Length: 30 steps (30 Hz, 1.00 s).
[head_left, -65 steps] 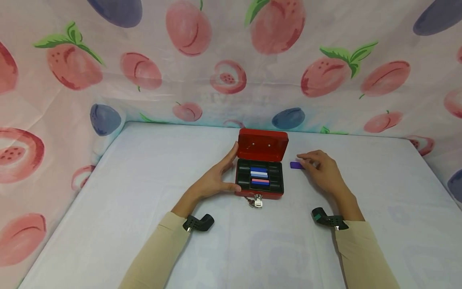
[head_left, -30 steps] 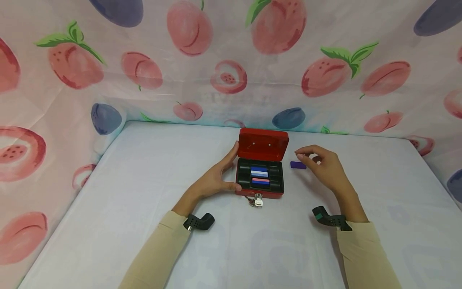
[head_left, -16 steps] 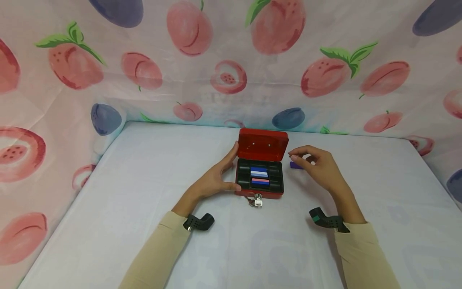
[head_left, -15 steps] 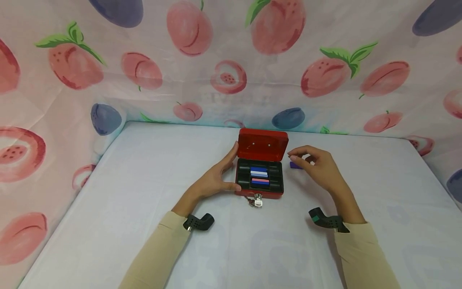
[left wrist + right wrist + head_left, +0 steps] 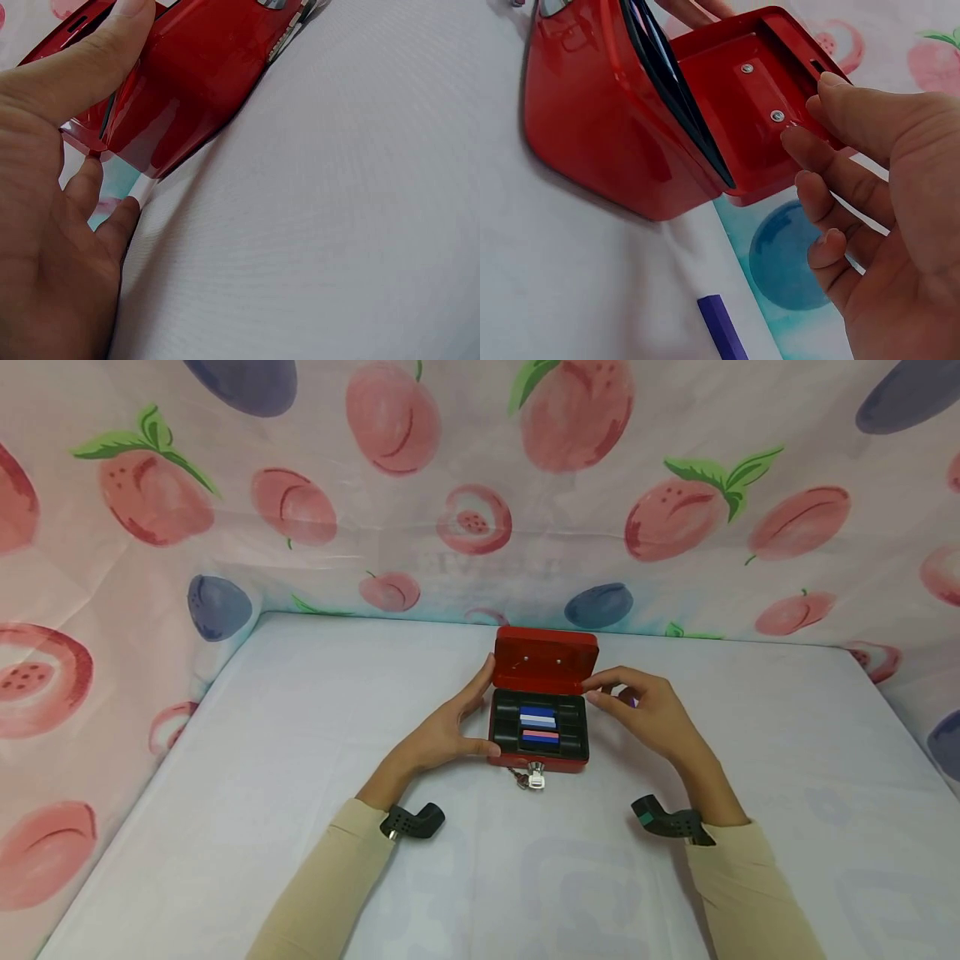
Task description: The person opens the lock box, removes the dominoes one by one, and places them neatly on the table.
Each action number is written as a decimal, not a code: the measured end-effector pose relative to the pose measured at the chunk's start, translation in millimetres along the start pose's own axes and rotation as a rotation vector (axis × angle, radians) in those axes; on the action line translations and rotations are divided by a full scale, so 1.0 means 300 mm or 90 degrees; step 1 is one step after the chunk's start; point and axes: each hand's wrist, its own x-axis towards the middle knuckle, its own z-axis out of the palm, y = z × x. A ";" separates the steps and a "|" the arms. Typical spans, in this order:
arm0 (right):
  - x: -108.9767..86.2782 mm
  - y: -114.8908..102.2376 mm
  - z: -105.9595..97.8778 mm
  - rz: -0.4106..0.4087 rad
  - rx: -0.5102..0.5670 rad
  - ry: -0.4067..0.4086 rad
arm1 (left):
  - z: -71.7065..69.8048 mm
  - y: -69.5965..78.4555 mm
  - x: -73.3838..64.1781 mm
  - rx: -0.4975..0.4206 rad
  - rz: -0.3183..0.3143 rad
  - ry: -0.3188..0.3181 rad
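Observation:
A small red cash box (image 5: 542, 767) stands with its red lid (image 5: 545, 662) raised. Its black tray (image 5: 574, 722) holds several blue, white and pink bars (image 5: 538, 720) in the middle. My left hand (image 5: 444, 732) holds the box by its left side, thumb at the front corner and fingers reaching up beside the lid. On the right, my right hand (image 5: 647, 708) has its fingertips close to the lid's lower right corner. Nothing shows between its loosely bent fingers in the right wrist view. A purple bar (image 5: 721, 327) lies on the table, mostly hidden behind that hand in the head view.
Keys (image 5: 534, 776) hang from the lock on the box's front. A white cloth (image 5: 480, 877) covers the table. Behind it rises a fruit-printed curtain (image 5: 540, 527). Each wrist wears a black camera band (image 5: 412, 822).
My right hand has lifted off the purple bar and moved left, over to the lid's lower right corner. The left hand and the box have stayed in place.

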 end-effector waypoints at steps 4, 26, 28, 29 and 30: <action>0.000 -0.006 0.013 0.000 0.004 -0.008 | 0.000 -0.002 -0.001 -0.003 0.004 -0.002; 0.009 -0.044 0.092 -0.025 0.001 -0.070 | -0.002 -0.001 0.000 -0.010 0.001 -0.001; 0.010 -0.045 0.099 -0.028 -0.004 -0.073 | -0.002 0.000 0.000 -0.010 0.000 -0.002; 0.011 -0.043 0.103 -0.029 -0.006 -0.075 | -0.002 0.000 0.001 -0.010 0.000 -0.002; 0.011 -0.042 0.106 -0.030 -0.007 -0.075 | -0.002 0.000 0.002 -0.010 0.001 -0.003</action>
